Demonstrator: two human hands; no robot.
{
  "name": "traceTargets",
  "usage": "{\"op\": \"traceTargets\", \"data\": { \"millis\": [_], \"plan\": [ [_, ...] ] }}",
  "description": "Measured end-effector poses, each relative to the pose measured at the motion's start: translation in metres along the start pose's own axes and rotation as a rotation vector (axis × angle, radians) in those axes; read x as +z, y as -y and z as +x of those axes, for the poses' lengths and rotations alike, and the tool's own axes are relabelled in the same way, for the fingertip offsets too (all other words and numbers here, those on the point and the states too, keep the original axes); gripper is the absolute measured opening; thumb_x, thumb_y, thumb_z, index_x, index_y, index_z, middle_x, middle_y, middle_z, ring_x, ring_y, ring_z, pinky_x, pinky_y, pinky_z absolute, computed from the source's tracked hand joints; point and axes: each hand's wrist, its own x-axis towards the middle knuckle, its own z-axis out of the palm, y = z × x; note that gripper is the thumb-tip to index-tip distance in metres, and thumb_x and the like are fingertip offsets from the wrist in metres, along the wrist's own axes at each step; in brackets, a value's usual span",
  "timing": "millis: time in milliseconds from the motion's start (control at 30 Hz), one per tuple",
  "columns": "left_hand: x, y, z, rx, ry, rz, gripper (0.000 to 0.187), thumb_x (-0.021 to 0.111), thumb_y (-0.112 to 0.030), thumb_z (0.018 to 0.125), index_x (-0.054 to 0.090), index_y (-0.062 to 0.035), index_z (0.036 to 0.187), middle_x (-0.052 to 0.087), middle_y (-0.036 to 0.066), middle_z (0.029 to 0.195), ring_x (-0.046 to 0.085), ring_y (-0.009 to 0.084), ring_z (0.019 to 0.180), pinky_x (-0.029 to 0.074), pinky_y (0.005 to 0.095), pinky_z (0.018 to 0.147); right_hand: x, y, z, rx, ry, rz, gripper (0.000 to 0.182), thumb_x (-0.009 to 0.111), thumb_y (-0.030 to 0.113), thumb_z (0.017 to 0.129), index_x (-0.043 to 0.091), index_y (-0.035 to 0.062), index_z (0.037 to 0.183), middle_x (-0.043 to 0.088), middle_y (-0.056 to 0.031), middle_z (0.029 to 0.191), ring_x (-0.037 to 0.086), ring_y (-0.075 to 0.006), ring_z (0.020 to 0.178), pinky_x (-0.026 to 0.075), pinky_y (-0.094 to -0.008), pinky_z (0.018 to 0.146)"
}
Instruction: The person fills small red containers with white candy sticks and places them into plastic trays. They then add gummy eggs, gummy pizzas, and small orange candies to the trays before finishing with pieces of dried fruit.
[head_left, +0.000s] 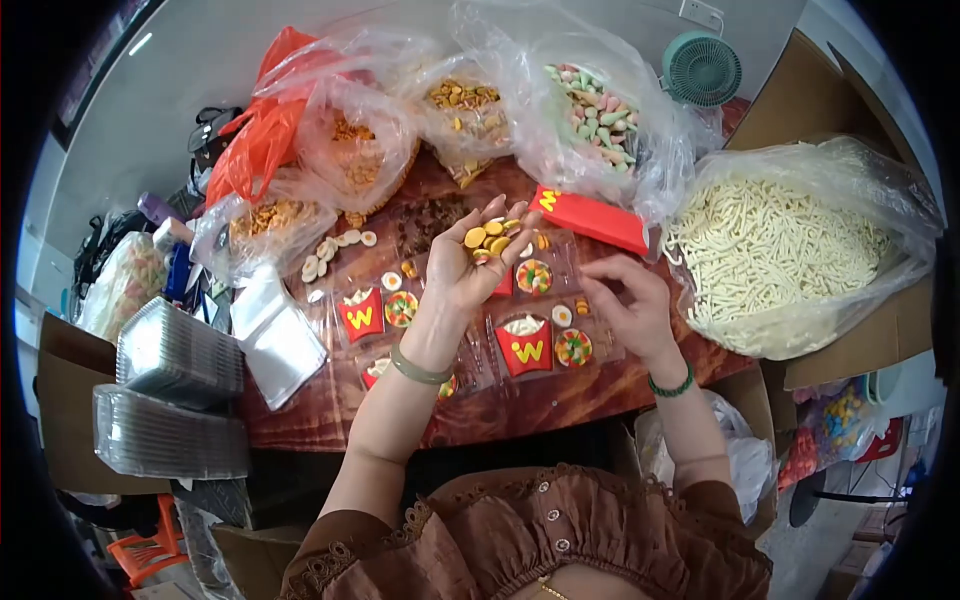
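My left hand is turned palm up with a small heap of yellow-orange round pieces cupped in it. My right hand hangs over the right end of the clear trays, thumb and forefinger near each other; whether anything tiny is between them cannot be made out. Below and between the hands lie clear trays holding red W boxes filled with white pieces, round multicoloured pieces, egg-like pieces and small burger-like pieces. A long red W packet lies behind them.
Open bags of orange pieces, burger-like pieces and pastel drops line the back. At right, a large bag of white sticks sits in a carton. Stacked clear trays stand left; a green fan stands back right.
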Motion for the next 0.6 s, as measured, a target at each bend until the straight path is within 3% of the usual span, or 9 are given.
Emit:
{"op": "traceTargets", "data": {
  "millis": [100,200,300,333,467,567,600],
  "plan": [
    [-0.028,0.019,-0.033,-0.003,-0.032,0.08,0.037,0.034,-0.019,0.099,0.042,0.0017,0.129,0.044,0.023,0.132,0.044,0.0365,0.123,0.041,0.0499,0.102,0.021,0.015,0.027,-0.07,0.169,-0.002,0.016,0.066,0.003,0.079,0.065,0.0032,0.095,0.063,-0.0073,0.084,0.06,-0.0179,0.07,0.047,-0.0281,0.062],
    [-0.039,0.032,-0.061,-0.021,-0.074,0.023,0.035,0.035,-0.019,0.099,0.047,0.0047,0.121,0.052,0.022,0.12,0.052,0.0322,0.112,0.045,0.047,0.098,0.033,0.003,0.025,-0.201,0.45,-0.083,0.016,0.066,0.007,0.075,0.064,0.0033,0.09,0.06,-0.0098,0.086,0.059,-0.0282,0.08,0.049,-0.0367,0.071],
    [-0.051,0.039,-0.078,-0.004,-0.078,0.058,0.035,0.035,-0.019,0.099,0.047,0.0052,0.121,0.053,0.021,0.117,0.053,0.0327,0.108,0.044,0.0459,0.098,0.04,-0.001,0.009,-0.309,0.513,-0.224,0.018,0.066,0.004,0.076,0.063,0.0038,0.094,0.061,-0.0091,0.09,0.06,-0.0268,0.086,0.05,-0.0353,0.075],
    [-0.054,0.043,-0.081,0.0,-0.071,0.126,0.036,0.035,-0.017,0.098,0.042,0.0036,0.127,0.053,0.018,0.116,0.055,0.0291,0.104,0.046,0.0431,0.094,0.039,0.005,0.007,-0.265,0.542,-0.259,0.017,0.065,0.004,0.077,0.062,0.0041,0.094,0.06,-0.0096,0.091,0.059,-0.028,0.09,0.049,-0.0353,0.077],
    [-0.067,0.057,-0.087,-0.053,-0.105,0.159,0.033,0.035,-0.017,0.099,0.043,0.0017,0.125,0.053,0.018,0.116,0.056,0.0305,0.104,0.046,0.0433,0.095,0.037,-0.001,-0.006,-0.253,0.611,-0.341,0.018,0.064,0.005,0.076,0.062,0.0042,0.094,0.059,-0.0104,0.089,0.059,-0.0295,0.087,0.05,-0.0361,0.075],
    [-0.073,0.067,-0.093,-0.092,-0.159,0.084,0.035,0.035,-0.017,0.099,0.041,0.0019,0.127,0.052,0.019,0.119,0.054,0.0322,0.108,0.046,0.0445,0.097,0.024,0.004,-0.011,-0.131,0.669,-0.366,0.017,0.066,0.006,0.077,0.062,0.0037,0.094,0.061,-0.0091,0.087,0.061,-0.0235,0.081,0.05,-0.0335,0.07],
    [-0.083,0.067,-0.093,-0.124,-0.111,0.047,0.035,0.036,-0.017,0.098,0.04,0.0019,0.128,0.05,0.02,0.124,0.052,0.0346,0.114,0.047,0.0453,0.097,0.016,0.008,-0.012,0.042,0.645,-0.248,0.017,0.066,0.006,0.078,0.061,0.0026,0.094,0.063,-0.0077,0.087,0.062,-0.018,0.079,0.05,-0.0306,0.069]
  ]
}}
